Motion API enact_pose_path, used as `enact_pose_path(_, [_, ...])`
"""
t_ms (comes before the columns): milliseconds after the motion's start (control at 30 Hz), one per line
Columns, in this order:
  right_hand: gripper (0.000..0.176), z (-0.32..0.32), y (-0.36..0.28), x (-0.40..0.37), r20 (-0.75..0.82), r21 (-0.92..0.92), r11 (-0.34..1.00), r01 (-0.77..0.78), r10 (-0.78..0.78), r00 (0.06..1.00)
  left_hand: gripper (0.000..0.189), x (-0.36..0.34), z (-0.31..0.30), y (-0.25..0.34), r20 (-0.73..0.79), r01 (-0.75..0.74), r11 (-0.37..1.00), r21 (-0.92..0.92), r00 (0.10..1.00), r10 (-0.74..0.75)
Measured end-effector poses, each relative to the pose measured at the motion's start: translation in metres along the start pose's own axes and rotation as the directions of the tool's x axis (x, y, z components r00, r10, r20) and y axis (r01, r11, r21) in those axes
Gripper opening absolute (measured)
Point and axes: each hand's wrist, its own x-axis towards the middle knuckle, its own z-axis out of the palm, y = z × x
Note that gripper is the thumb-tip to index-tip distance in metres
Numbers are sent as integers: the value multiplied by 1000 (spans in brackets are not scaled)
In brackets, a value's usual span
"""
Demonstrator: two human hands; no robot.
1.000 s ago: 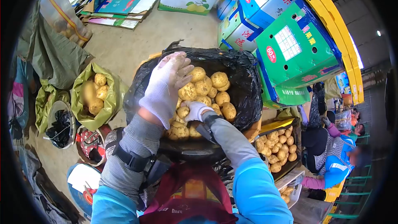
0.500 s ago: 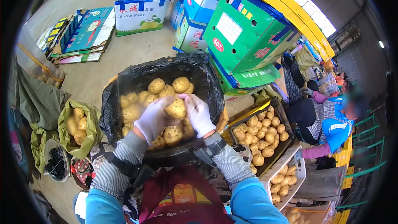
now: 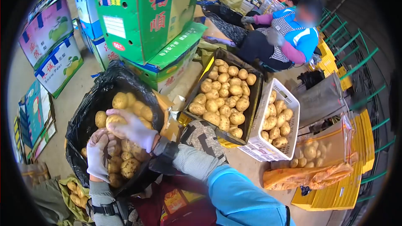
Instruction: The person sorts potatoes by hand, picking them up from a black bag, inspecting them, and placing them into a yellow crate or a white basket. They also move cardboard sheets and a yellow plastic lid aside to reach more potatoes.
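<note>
My right hand (image 3: 136,130), in a white glove, grips a potato (image 3: 115,122) between thumb and fingers above a box lined with black plastic (image 3: 77,132). Close below it, my left hand (image 3: 97,157), also gloved, has its fingers bent and drawn together at the left side of the box; whatever they may hold is too small to make out. Loose potatoes (image 3: 130,167) lie in the lined box, under and around both hands.
Right of the lined box stand a dark crate of potatoes (image 3: 255,113) and a white basket of potatoes (image 3: 293,140). Green cartons (image 3: 142,29) are stacked behind. A co-worker (image 3: 307,37) sits at the upper right. An orange-edged bag (image 3: 310,178) lies at the right.
The view has swung right, so the boxes appear farther left. My right hand now holds the potato apart from my left hand; before, both hands were around one potato.
</note>
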Motion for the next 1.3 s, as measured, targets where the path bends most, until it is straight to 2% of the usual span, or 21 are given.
enact_pose_path(67, [45, -36, -39, -10, 3, 424, 889, -175, 191, 981, 24, 0, 5, -3, -79, -55, 998, -44, 996, 51])
enact_pose_path(133, [43, -94, -63, -17, -12, 213, 977, 30, -28, 1000, 30, -1, -4, 0, -114, -27, 992, -127, 993, 12])
enact_pose_path(200, [43, -163, -96, -39, -101, 391, 916, -89, 138, 985, 34, -2, -11, -2, -120, -20, 990, -136, 993, 4])
enact_pose_path(267, [39, -239, -87, -61, -435, 136, 991, 4, 56, 898, 36, -4, -13, -2, -118, -18, 992, -122, 993, 3])
enact_pose_path(333, [36, -273, -88, -81, -733, -260, 945, -199, -59, 678, 35, -5, -10, -5, -132, -19, 989, -143, 991, 0])
enact_pose_path(367, [46, -343, -29, -88, -737, -285, 958, -38, -193, 648, 37, -5, -6, -5, -153, -14, 994, -108, 988, -2])
enact_pose_path(400, [48, -358, -17, -99, -757, -524, 753, -397, -199, 622, 38, -1, -11, -9, -118, -18, 993, -113, 993, 5])
enact_pose_path(433, [51, -369, -9, -110, -766, -638, 381, -670, -218, 605, 38, 2, -13, -10, -117, -13, 993, -119, 993, -1])
enact_pose_path(533, [51, -399, 37, -135, -685, -665, 397, -633, 15, 729, 40, 6, -21, -9, -107, 1, 993, -118, 994, -14])
enact_pose_path(600, [48, -416, 39, -133, -779, -344, 553, -759, 283, 559, 39, 4, -27, -7, -136, -12, 989, -144, 991, -8])
enact_pose_path(633, [46, -417, 40, -128, -777, -420, 565, -711, 182, 603, 37, 3, -28, -4, -166, -29, 985, -171, 986, 0])
enact_pose_path(700, [55, -391, 3, -113, -824, -533, 262, -805, 57, 564, 31, 0, -31, 0, -269, -81, 965, -249, 963, 12])
enact_pose_path(767, [55, -364, -19, -87, -739, -632, 413, -655, -67, 671, 14, -2, -44, 2, -322, -167, 964, -208, 942, 94])
enact_pose_path(833, [44, -304, -46, -52, -503, -748, 573, -335, -160, 849, 9, -18, -47, 12, -406, -246, 951, -189, 901, 152])
enact_pose_path(867, [38, -253, -69, -33, -441, -693, 651, -309, -43, 896, 11, -23, -42, 20, -467, -279, 939, -203, 870, 158])
enact_pose_path(933, [38, -185, -69, 2, -219, -646, 746, -163, 24, 975, 11, -22, -57, 13, -507, -385, 879, -281, 837, 204])
enact_pose_path(967, [40, -139, -72, 16, -59, -688, 716, -116, 105, 993, 15, -29, -52, 22, -535, -409, 871, -274, 817, 215])
enact_pose_path(1067, [43, -54, -43, 43, 256, -776, 626, -72, 417, 872, 24, -38, -73, 32, -565, -422, 841, -339, 806, 178])
enact_pose_path(1100, [43, -30, -46, 52, 326, -853, 520, 45, 465, 823, 26, -36, -76, 31, -552, -411, 829, -379, 820, 154])
enact_pose_path(1167, [37, -35, -41, 65, 282, -762, 648, -23, 363, 888, 26, -39, -78, 32, -517, -382, 810, -445, 848, 116])
enact_pose_path(1300, [33, -132, -95, 66, -117, -541, 813, -214, 179, 977, 34, -39, -87, 26, -311, -280, 831, -481, 940, 137])
